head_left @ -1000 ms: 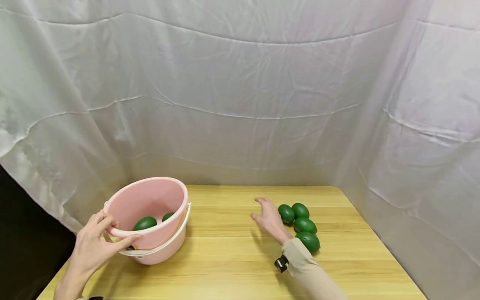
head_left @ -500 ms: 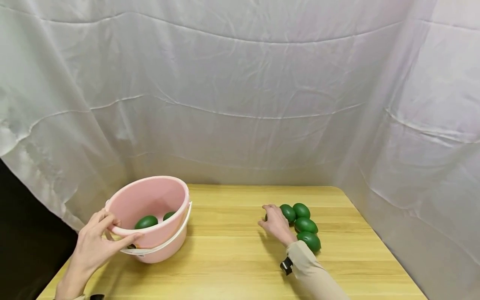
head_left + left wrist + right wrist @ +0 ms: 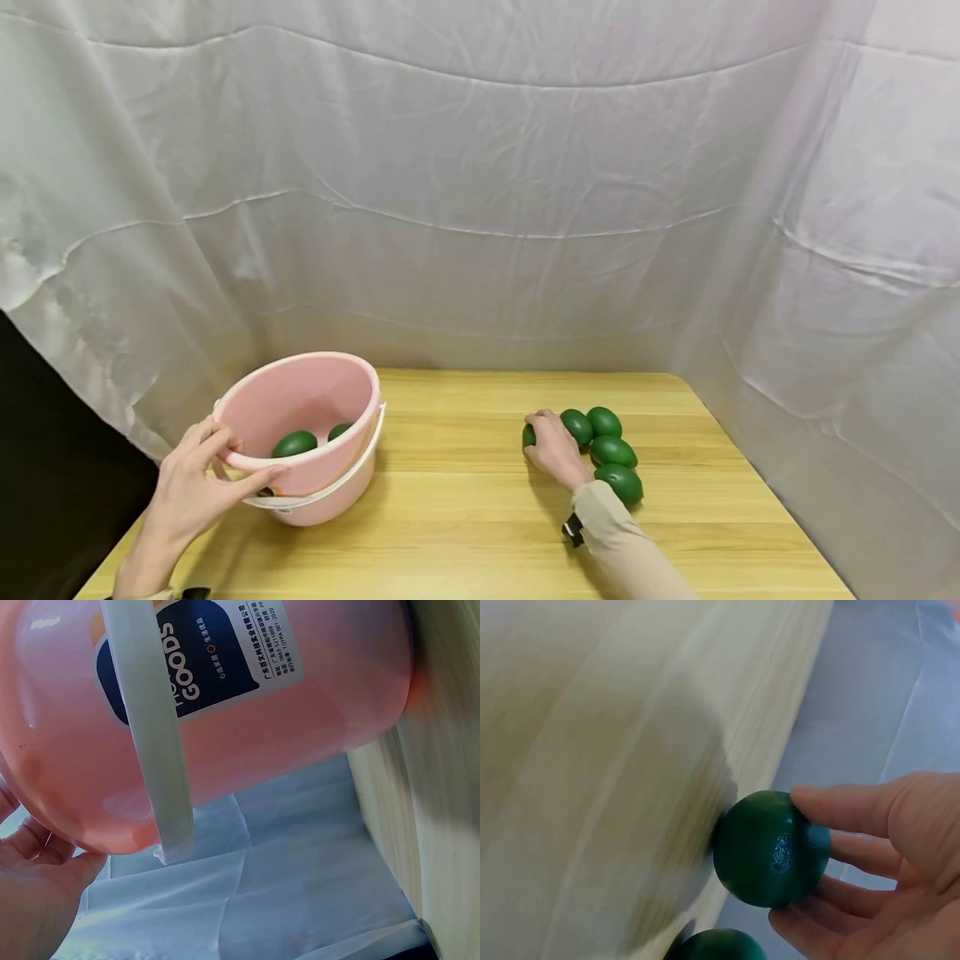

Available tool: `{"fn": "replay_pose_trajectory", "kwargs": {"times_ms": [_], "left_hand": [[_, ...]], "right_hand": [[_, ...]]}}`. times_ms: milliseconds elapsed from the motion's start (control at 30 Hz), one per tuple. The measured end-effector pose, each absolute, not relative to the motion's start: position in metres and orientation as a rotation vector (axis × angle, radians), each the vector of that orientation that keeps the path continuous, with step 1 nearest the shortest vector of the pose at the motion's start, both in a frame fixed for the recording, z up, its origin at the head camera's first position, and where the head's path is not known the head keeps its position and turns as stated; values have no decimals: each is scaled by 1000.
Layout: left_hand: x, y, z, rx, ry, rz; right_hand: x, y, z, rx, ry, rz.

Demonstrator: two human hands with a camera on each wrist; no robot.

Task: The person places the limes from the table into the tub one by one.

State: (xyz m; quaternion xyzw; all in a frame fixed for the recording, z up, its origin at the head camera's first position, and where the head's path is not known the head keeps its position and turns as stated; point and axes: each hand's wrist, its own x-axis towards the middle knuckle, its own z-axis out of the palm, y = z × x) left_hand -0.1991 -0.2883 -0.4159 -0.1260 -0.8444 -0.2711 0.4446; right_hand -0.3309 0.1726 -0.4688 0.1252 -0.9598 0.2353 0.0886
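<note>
My left hand [image 3: 187,479] grips the near-left rim of a pink bucket [image 3: 330,492], fingers over the edge and thumb along the outside. The bucket is tilted, its mouth turned towards me, and two green oval fruits [image 3: 294,443] show inside. In the left wrist view the bucket's white handle [image 3: 154,735] hangs across a dark label. My right hand [image 3: 557,450] holds another smooth, dark green oval fruit [image 3: 769,851] between thumb and fingers, at the table surface. Several more such fruits [image 3: 613,452] lie close together just right of that hand.
The wooden table [image 3: 465,517] runs between the bucket and the fruits. A pale grey curtain [image 3: 480,283] hangs behind the table and along its sides. A black area [image 3: 60,467] shows at the far left.
My right hand has moved slightly right and down onto a green fruit, and its fingers have closed around it. My left hand still holds the bucket in the same place.
</note>
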Motion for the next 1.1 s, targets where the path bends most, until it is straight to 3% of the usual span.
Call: {"fn": "replay_pose_trajectory", "kwargs": {"times_ms": [1100], "left_hand": [[-202,-286,-414,-317,-2082,-680]], "right_hand": [[-346,163,-472,393,-2999,767]]}}
